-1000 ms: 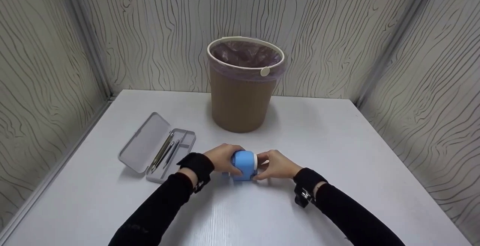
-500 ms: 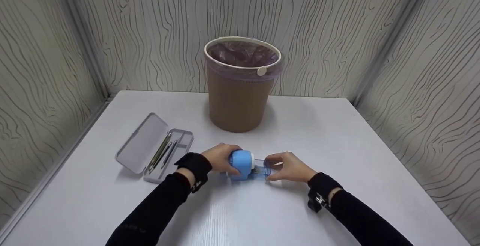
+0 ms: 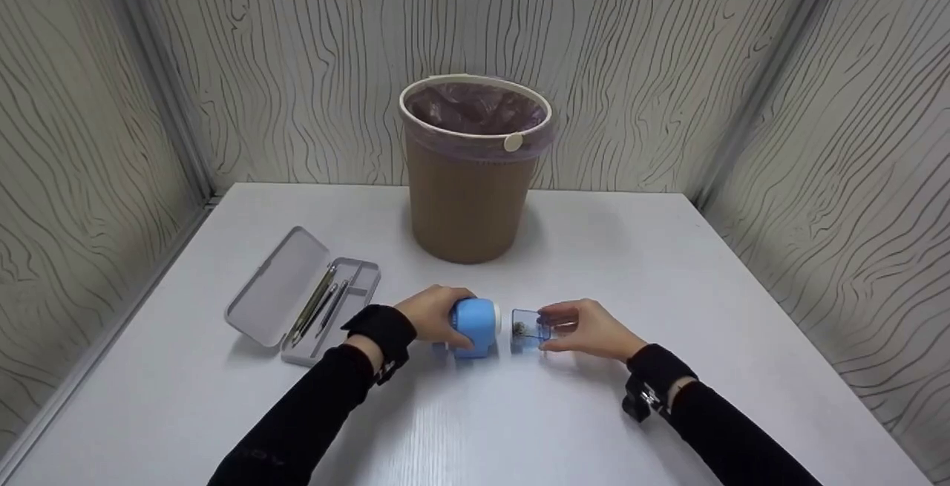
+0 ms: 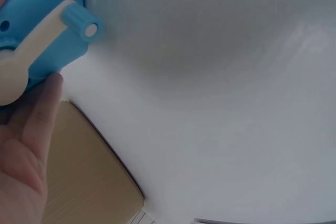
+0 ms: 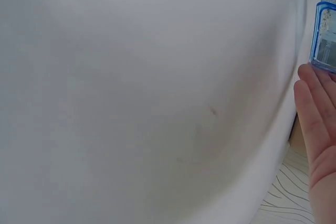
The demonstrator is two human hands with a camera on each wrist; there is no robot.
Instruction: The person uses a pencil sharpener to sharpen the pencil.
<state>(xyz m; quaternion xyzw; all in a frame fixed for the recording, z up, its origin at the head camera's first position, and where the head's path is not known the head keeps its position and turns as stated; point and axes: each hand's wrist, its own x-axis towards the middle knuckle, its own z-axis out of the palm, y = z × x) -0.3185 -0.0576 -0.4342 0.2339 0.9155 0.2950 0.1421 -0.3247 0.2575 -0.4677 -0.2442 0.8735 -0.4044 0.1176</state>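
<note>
My left hand [image 3: 436,314] grips a blue pencil sharpener [image 3: 475,327] with a white front, fingers on the far side and thumb on the near side. In the left wrist view its crank handle [image 4: 44,35] shows, cream with a blue knob. To the right, my right hand [image 3: 590,330] pinches a clear blue shavings drawer [image 3: 528,329] between thumb and fingers. A small dark clump of shavings lies inside the drawer. A narrow gap separates the drawer from the sharpener. The right wrist view catches only part of the drawer [image 5: 326,40], at the fingertips.
A brown trash bin [image 3: 467,204] lined with a purple bag stands at the back of the white table [image 3: 631,248]. Left of the hands lies an open grey pencil case [image 3: 276,289] holding several pencils or pens [image 3: 315,304]. Wood-patterned walls enclose the back and sides.
The shavings drawer has come out of the sharpener. My right hand has moved right with it, while the left hand keeps the sharpener nearly in place.
</note>
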